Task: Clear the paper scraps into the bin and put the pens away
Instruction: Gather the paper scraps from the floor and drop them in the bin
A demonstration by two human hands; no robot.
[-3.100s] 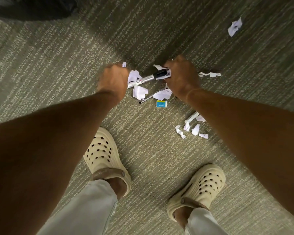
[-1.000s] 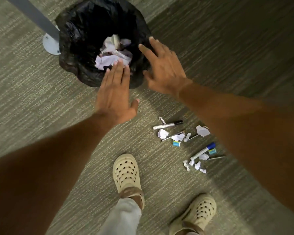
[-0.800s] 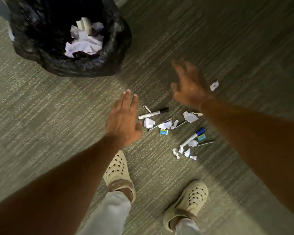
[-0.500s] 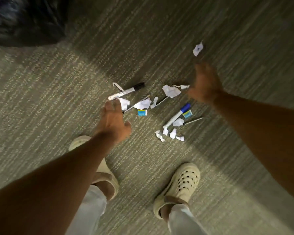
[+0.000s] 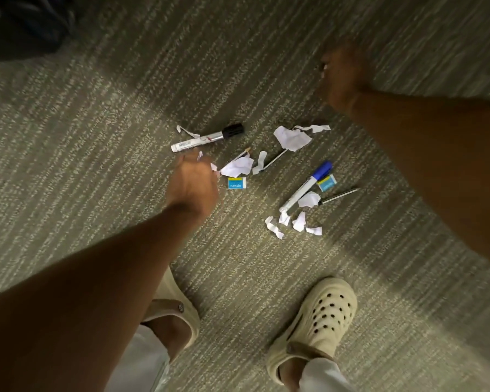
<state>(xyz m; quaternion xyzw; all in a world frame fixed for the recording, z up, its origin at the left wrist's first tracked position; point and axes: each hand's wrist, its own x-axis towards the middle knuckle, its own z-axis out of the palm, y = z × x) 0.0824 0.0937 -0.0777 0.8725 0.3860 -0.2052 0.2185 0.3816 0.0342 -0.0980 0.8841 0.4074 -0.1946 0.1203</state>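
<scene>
Paper scraps and pens lie scattered on the carpet. A black-capped marker [image 5: 207, 138] lies far left, and a blue-capped marker [image 5: 306, 185] lies to the right. One thin pen [image 5: 275, 159] pokes out from under a big scrap [image 5: 292, 138]; another thin pen [image 5: 338, 196] lies beside the blue marker. My left hand [image 5: 191, 185] curls down over a small scrap [image 5: 213, 166] just below the black marker. My right hand [image 5: 343, 77] is blurred, low over the carpet beyond the pile; what lies under it is hidden. The black-bagged bin [image 5: 20, 24] shows at the top left corner.
Two small blue-and-yellow eraser boxes [image 5: 236, 183] [image 5: 326, 183] sit among the scraps. A cluster of small scraps [image 5: 292, 224] lies nearest my feet. My cream clogs [image 5: 320, 309] [image 5: 173, 301] stand just below the pile.
Both hands left the bin with fingers spread and came down to the pile. The left hand has closed over the scrap by the black marker; the right hand reached out past the pile.
</scene>
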